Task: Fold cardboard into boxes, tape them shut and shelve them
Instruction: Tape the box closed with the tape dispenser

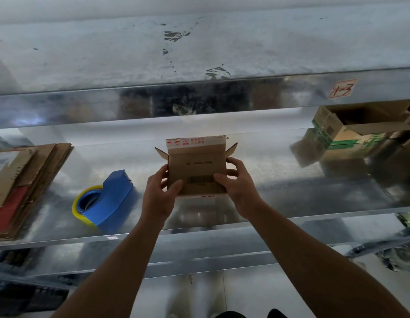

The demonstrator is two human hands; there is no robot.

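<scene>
Both left hand and right hand pinch the box, open flaps pointing away.

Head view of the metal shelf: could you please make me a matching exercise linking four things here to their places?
Things:
1. small brown cardboard box with a barcode
2. blue plastic tape dispenser
3. stack of flattened cardboard sheets
4. open cardboard box with green print

Places:
A. far left of the metal shelf
B. far right of the shelf
C. gripped by the left hand and right hand
D. on the shelf, just left of both hands

Pairs: 1-C, 2-D, 3-A, 4-B
</scene>
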